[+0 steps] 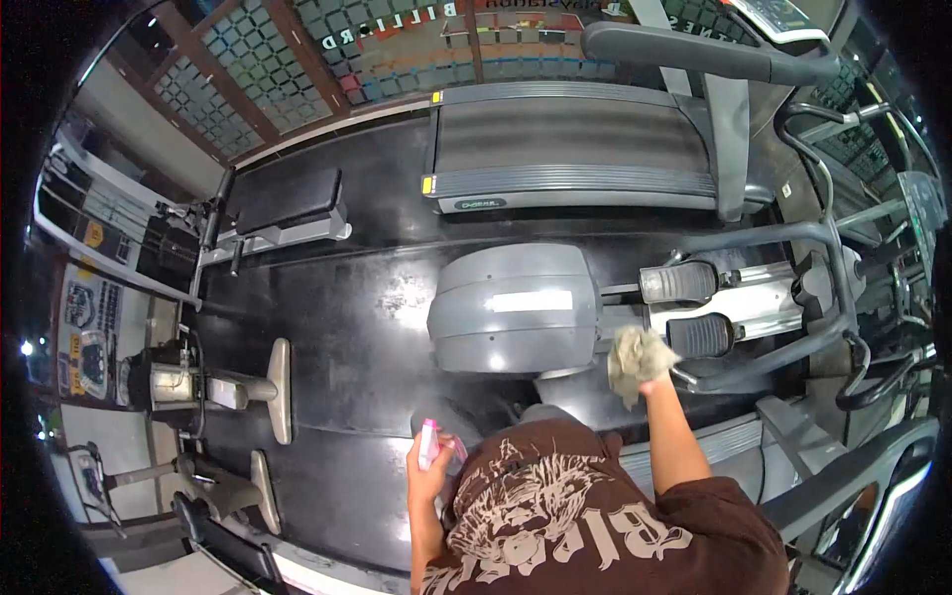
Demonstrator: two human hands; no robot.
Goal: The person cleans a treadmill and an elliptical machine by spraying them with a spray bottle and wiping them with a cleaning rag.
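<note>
My left hand (428, 474) is closed around a small white bottle (427, 446) with a pink top, held low in front of my body. A crumpled beige cloth (635, 363) is bunched in my right hand (654, 385), whose fingers are partly hidden by it. The cloth overlaps the near side of an elliptical trainer in this view, close to its black foot pedal (700, 335). Left of the cloth is the trainer's rounded grey housing (516, 315), which bears a white strip of glare.
Beyond the elliptical stands a treadmill (575, 134) along the glass wall. A padded bench (288, 203) is at the back left. Weight machines and exercise bikes line the left side (268, 392). Black matting (337, 307) covers the floor. Another machine's frame (843, 476) rises close on my right.
</note>
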